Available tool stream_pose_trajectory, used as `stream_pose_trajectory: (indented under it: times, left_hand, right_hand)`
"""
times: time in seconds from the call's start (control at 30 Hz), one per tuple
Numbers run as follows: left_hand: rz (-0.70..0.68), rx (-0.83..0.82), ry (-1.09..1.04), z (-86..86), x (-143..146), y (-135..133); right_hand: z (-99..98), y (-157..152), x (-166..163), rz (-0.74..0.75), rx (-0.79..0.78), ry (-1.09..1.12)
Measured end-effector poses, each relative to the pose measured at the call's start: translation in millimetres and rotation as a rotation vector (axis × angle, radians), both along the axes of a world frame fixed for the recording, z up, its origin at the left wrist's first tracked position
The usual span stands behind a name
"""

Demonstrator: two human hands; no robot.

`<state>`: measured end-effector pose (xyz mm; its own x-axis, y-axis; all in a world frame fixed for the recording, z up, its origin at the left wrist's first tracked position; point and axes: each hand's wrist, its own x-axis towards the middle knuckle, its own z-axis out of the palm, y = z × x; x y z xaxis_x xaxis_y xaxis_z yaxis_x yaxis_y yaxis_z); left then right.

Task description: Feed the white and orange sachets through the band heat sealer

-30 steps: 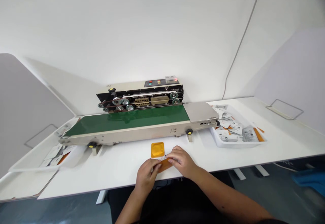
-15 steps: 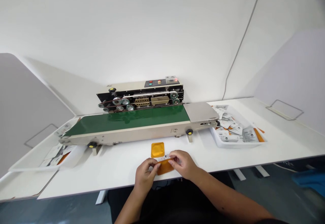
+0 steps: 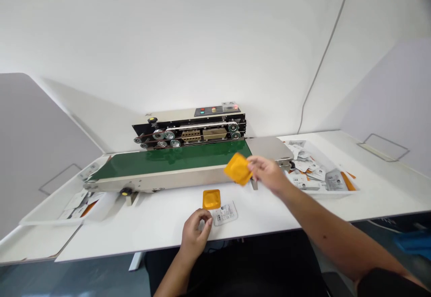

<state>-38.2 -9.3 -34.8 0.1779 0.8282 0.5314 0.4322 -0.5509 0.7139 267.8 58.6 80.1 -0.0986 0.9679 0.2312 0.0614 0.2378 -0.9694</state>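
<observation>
White partition walls (image 3: 168, 41) enclose the surface (image 3: 134, 241) where we work. Our right hand (image 3: 267, 174) has its fingers closed on the edge of an orange sachet (image 3: 238, 169), holding it up, tilted, in view in front of the end of a green conveyor belt (image 3: 175, 159). Our left hand (image 3: 195, 230) rests low with its fingers loosely curled, apparently empty, just beside a white printed packet (image 3: 225, 213). That packet lies flat on the surface, just below an orange square packet (image 3: 211, 199).

A moment ago both hands were together over the orange sachet and the white packet; now the hands have parted, and the two pieces are well apart, so the sachet has come free of the packet.

Behind the belt stands a band sealer head (image 3: 188, 131) with its control panel on top. To our right, a white tray (image 3: 336, 191) holds a loose heap of white printed packets and orange strips. To our left, a second white tray (image 3: 50, 222) holds a few more white packets and a bit of orange.
</observation>
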Motion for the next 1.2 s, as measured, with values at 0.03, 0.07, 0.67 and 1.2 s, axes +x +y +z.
stream_pose_trajectory:
  times: [0.03,0.07,0.67,1.2]
  left_hand:
    - [-0.002,0.005,0.003,1.0,0,0]
    - [-0.003,0.011,0.007,1.8,0,-1]
    - [-0.064,0.098,0.074,9.8,2,-5]
    - [-0.058,0.123,0.115,11.5,4,-5]
  right_hand:
    - [13.2,12,10,-0.120,0.021,0.101]
    - [25.4,24,20,-0.216,0.053,0.179]
    - [43.4,119,32,-0.435,-0.129,0.273]
    - [30.7,127,-12,-0.303,-0.282,0.322]
